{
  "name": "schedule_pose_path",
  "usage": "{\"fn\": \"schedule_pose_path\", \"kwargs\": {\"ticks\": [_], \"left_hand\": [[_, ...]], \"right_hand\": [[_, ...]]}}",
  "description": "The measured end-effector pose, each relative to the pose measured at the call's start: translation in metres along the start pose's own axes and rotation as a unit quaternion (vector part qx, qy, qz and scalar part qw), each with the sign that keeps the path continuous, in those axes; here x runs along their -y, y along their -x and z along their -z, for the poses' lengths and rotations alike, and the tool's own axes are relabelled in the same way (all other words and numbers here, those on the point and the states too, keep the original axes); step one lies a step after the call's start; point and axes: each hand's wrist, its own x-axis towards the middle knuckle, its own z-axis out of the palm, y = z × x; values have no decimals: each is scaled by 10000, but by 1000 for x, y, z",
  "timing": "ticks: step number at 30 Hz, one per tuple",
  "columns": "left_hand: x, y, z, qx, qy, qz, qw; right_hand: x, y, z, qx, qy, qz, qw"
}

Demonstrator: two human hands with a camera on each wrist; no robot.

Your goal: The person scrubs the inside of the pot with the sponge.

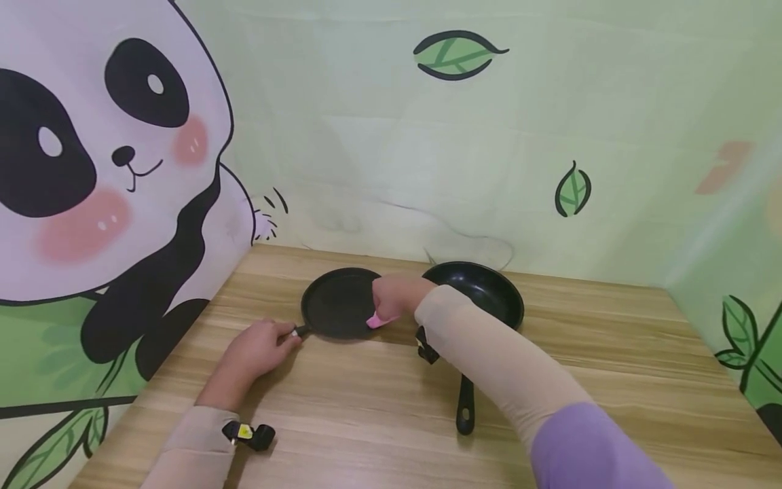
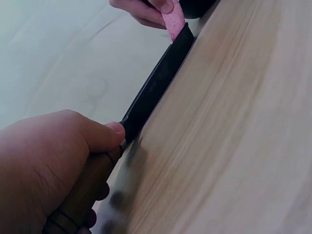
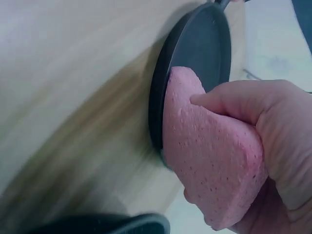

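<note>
My left hand grips the handle of a flat, shallow black pan, thumb laid along the top near the pan's edge. In the left wrist view that handle looks brown and wooden. With my right hand I hold a pink sponge between thumb and fingers. The sponge lies against the right side of the shallow pan, its narrow end over the rim in the right wrist view. Under and behind my right forearm sits a deeper black frying pan, partly hidden by the sleeve.
The deeper pan's black handle points toward me on the wooden table. A pale green backdrop with leaves and a large panda stands along the table's back and sides. Each wrist carries a small black camera.
</note>
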Motion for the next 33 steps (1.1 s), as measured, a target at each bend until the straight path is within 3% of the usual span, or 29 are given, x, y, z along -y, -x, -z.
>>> {"fn": "schedule_pose_path", "kwargs": {"ticks": [5,15,20,24,33], "left_hand": [[3,0,-2,-33,-8,-136,9999],[4,2,-4,-25,-192,-270,9994],[3,3,-2,21,-269,-303,9992],[3,3,-1,-55,-351,-417,9985],[2,3,-4,-143,-416,-605,9972]], "right_hand": [[-7,-8,1,-183,232,-230,9993],[-27,-29,-12,-881,536,-48,9947],[-31,-39,-17,-1253,226,-174,9917],[-29,-47,-21,-1587,63,-294,9869],[-21,-68,-35,-2336,379,-462,9705]]}}
